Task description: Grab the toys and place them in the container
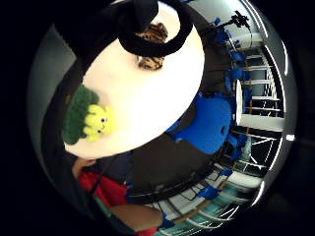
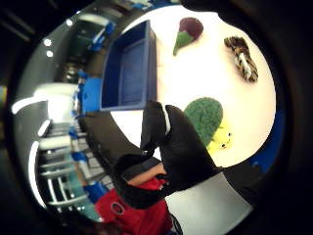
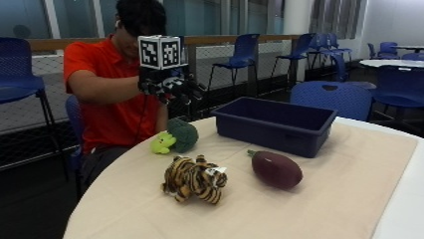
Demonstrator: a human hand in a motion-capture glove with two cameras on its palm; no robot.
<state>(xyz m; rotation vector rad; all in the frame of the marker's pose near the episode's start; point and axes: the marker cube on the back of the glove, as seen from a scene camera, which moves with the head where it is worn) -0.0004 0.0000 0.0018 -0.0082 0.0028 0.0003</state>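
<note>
Three toys lie on the cloth-covered table (image 3: 344, 199) while the gloved right hand (image 3: 173, 88) hangs raised above its near-person edge, forearm level at chest height, holding nothing; the thumb-side palm view shows its black fingers (image 2: 155, 128) loosely bent with open air between them. The green and yellow plush (image 3: 175, 137) sits just below the hand, close to the table's rim. The tiger plush (image 3: 195, 180) lies toward the front edge, with the plush eggplant (image 3: 276, 169) beside it (stem pointing toward the container). The blue container (image 3: 275, 124) stands behind the eggplant, near but apart from it, open side up. Bare cloth stretches between the green plush and the container. Blue chairs (image 3: 245, 52) line the railing behind, and another (image 3: 334, 97) stands just past the container.
</note>
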